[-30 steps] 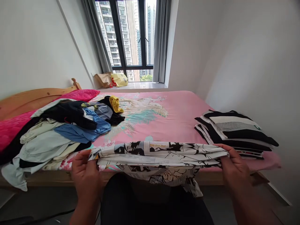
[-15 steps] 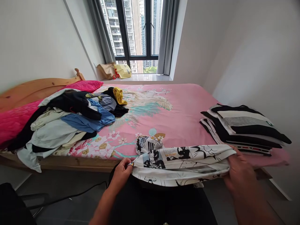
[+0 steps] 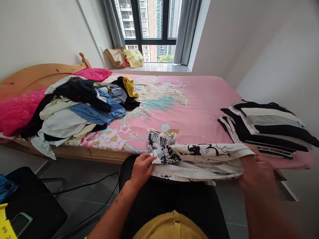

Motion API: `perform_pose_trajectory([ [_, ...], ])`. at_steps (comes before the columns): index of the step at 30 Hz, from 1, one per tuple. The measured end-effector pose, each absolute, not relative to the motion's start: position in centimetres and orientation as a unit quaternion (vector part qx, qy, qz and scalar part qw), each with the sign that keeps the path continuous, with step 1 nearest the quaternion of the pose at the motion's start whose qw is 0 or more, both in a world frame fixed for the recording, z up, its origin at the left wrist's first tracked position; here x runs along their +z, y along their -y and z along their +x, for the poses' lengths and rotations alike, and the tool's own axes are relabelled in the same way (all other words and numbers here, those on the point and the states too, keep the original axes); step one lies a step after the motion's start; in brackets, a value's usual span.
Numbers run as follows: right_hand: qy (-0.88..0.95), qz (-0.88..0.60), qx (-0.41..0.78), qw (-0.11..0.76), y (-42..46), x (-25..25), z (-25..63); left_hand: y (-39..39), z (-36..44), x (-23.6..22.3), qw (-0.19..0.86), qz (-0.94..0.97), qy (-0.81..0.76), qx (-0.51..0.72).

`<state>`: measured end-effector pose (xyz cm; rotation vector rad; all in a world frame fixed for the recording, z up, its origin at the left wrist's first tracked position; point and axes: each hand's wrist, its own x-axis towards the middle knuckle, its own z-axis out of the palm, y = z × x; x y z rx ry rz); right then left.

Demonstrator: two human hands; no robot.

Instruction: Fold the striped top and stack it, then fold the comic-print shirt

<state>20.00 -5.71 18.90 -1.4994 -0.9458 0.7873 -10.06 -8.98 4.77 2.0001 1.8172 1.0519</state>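
A white shirt [image 3: 199, 158] with a black comic print lies stretched sideways along the bed's front edge and over my lap. My left hand [image 3: 143, 165] is closed on its left end, thumb and fingers pinching the cloth. At the other end, my right hand [image 3: 255, 172] grips the shirt where its layers part in a long gap; part of this hand is behind the cloth and slightly blurred. A bunched part [image 3: 159, 139] of the same print rests on the bed beyond my left hand.
A tangled clothes pile [image 3: 82, 108] covers the bed's left side, by pink pillows [image 3: 23, 113]. Folded clothes [image 3: 269, 127] are stacked at the right. Lower left, a black chair [image 3: 35, 202] holds a phone [image 3: 21, 223]; a cable [image 3: 92, 182] crosses the floor.
The view has tipped downward, bringing the chair and my lap into sight. My right hand has shifted further into the shirt's right end; both hands keep hold of the cloth.
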Motion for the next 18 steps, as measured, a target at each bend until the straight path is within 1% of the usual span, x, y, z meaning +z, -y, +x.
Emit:
perform_pose_trajectory([
  [2, 0.398, -0.668, 0.301, 0.553, 5.4, 18.5, 21.3, 8.9, -10.5, 6.2, 0.164, 0.615, -0.645, 0.423],
  [3, 0.416, -0.689, 0.267, 0.530, 5.0, 18.1, 22.3, 8.8, -11.0, 7.1, 0.188, 0.566, -0.659, 0.457],
  [4, 0.448, -0.710, 0.226, 0.494, 4.5, 17.7, 23.3, 8.7, -11.7, 8.1, 0.213, 0.513, -0.669, 0.493],
  [6, 0.538, -0.729, 0.158, 0.394, 3.2, 17.0, 25.3, 8.4, -13.1, 10.6, 0.248, 0.411, -0.664, 0.573],
  [8, 0.615, -0.709, 0.133, 0.317, 1.9, 16.6, 26.8, 8.2, -14.3, 13.4, 0.257, 0.337, -0.628, 0.653],
  [10, 0.669, -0.683, 0.121, 0.269, 0.9, 16.8, 27.6, 7.9, -14.9, 16.3, 0.247, 0.293, -0.582, 0.718],
  [13, 0.709, -0.668, 0.085, 0.212, -0.4, 18.0, 27.5, 7.4, -14.6, 20.2, 0.235, 0.276, -0.504, 0.784],
  [14, 0.707, -0.672, 0.097, 0.198, -0.9, 18.6, 27.4, 7.3, -14.3, 21.3, 0.227, 0.277, -0.480, 0.801],
  [15, 0.696, -0.676, 0.134, 0.199, -1.3, 19.2, 27.2, 7.2, -13.9, 22.3, 0.219, 0.281, -0.460, 0.813],
  [16, 0.679, -0.674, 0.194, 0.218, -1.7, 19.8, 27.0, 7.2, -13.4, 23.1, 0.211, 0.286, -0.444, 0.822],
  [17, 0.655, -0.658, 0.268, 0.258, -2.0, 20.4, 26.7, 7.1, -13.0, 23.9, 0.202, 0.290, -0.432, 0.830],
  [18, 0.624, -0.629, 0.339, 0.316, -2.2, 21.1, 26.4, 7.1, -12.5, 24.6, 0.196, 0.293, -0.429, 0.831],
])
